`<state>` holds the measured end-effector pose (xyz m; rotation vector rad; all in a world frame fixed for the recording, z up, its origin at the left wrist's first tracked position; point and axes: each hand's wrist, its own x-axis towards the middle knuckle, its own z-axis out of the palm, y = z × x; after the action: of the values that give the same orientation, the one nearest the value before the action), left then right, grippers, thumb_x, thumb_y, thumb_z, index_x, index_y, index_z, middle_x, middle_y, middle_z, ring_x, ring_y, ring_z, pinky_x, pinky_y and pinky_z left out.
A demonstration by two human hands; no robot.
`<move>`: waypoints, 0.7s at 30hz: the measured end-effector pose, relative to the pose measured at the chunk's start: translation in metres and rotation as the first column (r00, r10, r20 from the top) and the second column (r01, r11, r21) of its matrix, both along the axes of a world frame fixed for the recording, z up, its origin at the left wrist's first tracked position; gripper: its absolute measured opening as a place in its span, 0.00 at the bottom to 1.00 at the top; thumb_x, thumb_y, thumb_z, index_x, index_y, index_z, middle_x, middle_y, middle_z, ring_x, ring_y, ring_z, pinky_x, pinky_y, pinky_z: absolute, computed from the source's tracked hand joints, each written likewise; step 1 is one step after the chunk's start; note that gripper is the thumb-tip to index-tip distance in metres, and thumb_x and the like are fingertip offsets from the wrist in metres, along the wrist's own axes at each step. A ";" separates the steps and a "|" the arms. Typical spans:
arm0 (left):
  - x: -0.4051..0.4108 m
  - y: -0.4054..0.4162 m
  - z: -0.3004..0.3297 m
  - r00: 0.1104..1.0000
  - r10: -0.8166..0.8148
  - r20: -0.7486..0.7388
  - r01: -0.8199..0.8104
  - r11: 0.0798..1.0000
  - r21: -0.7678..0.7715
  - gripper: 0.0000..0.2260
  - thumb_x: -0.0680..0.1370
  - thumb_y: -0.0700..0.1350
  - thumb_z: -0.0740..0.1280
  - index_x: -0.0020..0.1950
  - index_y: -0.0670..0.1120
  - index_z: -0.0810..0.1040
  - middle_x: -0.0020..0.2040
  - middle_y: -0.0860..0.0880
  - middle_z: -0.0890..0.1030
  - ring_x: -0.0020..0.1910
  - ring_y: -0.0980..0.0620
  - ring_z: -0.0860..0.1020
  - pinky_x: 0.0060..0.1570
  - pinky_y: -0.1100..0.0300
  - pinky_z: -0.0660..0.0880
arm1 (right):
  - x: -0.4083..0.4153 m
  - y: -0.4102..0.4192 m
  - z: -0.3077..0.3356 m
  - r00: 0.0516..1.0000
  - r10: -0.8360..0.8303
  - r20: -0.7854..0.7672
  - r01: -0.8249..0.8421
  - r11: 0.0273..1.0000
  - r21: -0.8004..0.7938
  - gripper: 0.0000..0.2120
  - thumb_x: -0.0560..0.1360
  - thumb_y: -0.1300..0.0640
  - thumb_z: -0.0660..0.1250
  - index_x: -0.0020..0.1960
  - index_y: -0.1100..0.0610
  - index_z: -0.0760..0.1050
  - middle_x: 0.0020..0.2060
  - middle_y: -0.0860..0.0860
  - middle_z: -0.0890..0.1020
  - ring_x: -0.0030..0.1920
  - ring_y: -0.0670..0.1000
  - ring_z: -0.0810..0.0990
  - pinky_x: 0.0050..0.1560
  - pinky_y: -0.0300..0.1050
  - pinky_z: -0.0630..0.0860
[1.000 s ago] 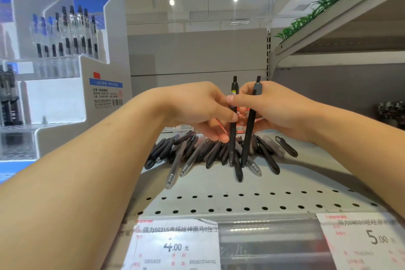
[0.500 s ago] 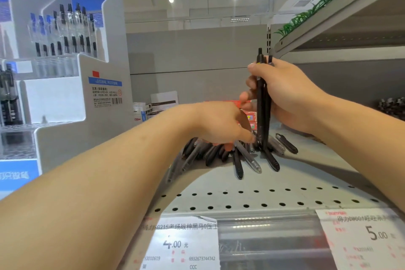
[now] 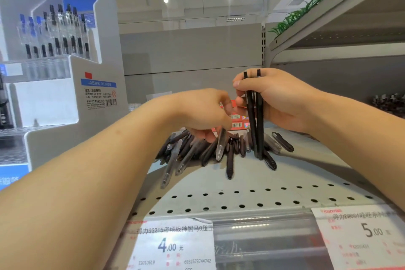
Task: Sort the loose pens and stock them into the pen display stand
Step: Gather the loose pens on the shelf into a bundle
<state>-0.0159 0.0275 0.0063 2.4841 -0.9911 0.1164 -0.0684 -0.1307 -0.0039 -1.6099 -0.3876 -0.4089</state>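
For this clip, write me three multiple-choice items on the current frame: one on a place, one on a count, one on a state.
1. Where does the white pen display stand sit?
A. left of the hands
B. right of the hands
C. on the upper shelf

2. How many slim black pens does the right hand hold upright?
A. none
B. two
C. six

3. What is the left hand doing?
A. lying flat and open on the shelf
B. pinching a translucent grey pen over the pile of loose dark pens
C. touching the price tag

Key: 1 A, the stand rises at the frame's left edge. 2 B, two black tips poke above the fingers. 3 B, the grey pen hangs from its curled fingertips.
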 end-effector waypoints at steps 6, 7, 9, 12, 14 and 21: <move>0.002 0.009 0.002 0.976 -0.082 -0.202 0.025 0.962 -0.272 0.10 0.77 0.41 0.71 0.51 0.47 0.70 0.44 0.46 0.85 0.35 0.49 0.85 0.33 0.61 0.79 | 0.001 0.000 -0.001 0.998 -0.034 -0.057 0.032 0.999 -0.036 0.06 0.79 0.62 0.68 0.44 0.57 0.79 0.34 0.51 0.80 0.39 0.51 0.83 0.48 0.50 0.84; 0.001 0.008 0.002 0.974 -0.101 -0.204 0.040 0.958 -0.284 0.10 0.77 0.41 0.71 0.51 0.47 0.70 0.45 0.47 0.87 0.35 0.50 0.85 0.33 0.61 0.79 | 0.000 0.000 -0.001 0.998 -0.025 -0.063 0.023 0.999 -0.026 0.04 0.79 0.61 0.69 0.45 0.57 0.79 0.34 0.51 0.80 0.38 0.51 0.83 0.45 0.49 0.84; -0.001 0.006 0.003 0.966 -0.157 -0.204 0.084 0.941 -0.327 0.11 0.77 0.41 0.71 0.51 0.47 0.69 0.43 0.49 0.87 0.34 0.50 0.84 0.33 0.62 0.78 | 0.000 0.000 -0.001 0.998 -0.019 -0.057 0.016 0.999 -0.050 0.02 0.78 0.60 0.71 0.47 0.58 0.80 0.36 0.52 0.79 0.36 0.49 0.81 0.40 0.45 0.83; -0.003 0.003 0.003 0.959 -0.218 -0.181 0.136 0.914 -0.383 0.09 0.78 0.41 0.71 0.51 0.46 0.71 0.42 0.50 0.87 0.35 0.50 0.84 0.34 0.63 0.79 | 0.000 -0.001 -0.002 0.999 -0.043 -0.023 0.040 0.992 -0.121 0.04 0.77 0.59 0.72 0.50 0.59 0.80 0.36 0.52 0.79 0.33 0.47 0.78 0.37 0.41 0.79; -0.004 0.002 0.003 0.954 -0.242 -0.179 0.157 0.907 -0.392 0.07 0.78 0.42 0.72 0.52 0.44 0.76 0.42 0.48 0.87 0.37 0.50 0.85 0.38 0.61 0.80 | 0.001 -0.001 -0.003 0.998 -0.070 -0.008 0.068 0.986 -0.151 0.03 0.77 0.60 0.71 0.49 0.58 0.79 0.36 0.54 0.79 0.33 0.48 0.78 0.40 0.45 0.79; -0.001 0.006 0.001 0.994 -0.037 -0.107 0.041 0.999 0.032 0.05 0.77 0.47 0.70 0.47 0.45 0.79 0.35 0.50 0.85 0.32 0.52 0.84 0.31 0.63 0.78 | -0.002 0.001 -0.003 0.992 -0.124 -0.021 0.115 0.961 -0.251 0.05 0.77 0.64 0.66 0.44 0.56 0.74 0.32 0.50 0.76 0.37 0.51 0.81 0.42 0.48 0.81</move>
<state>-0.0172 0.0339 0.0068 2.4714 -1.0037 -0.0456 -0.0700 -0.1294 -0.0066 -1.8903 -0.3239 -0.4343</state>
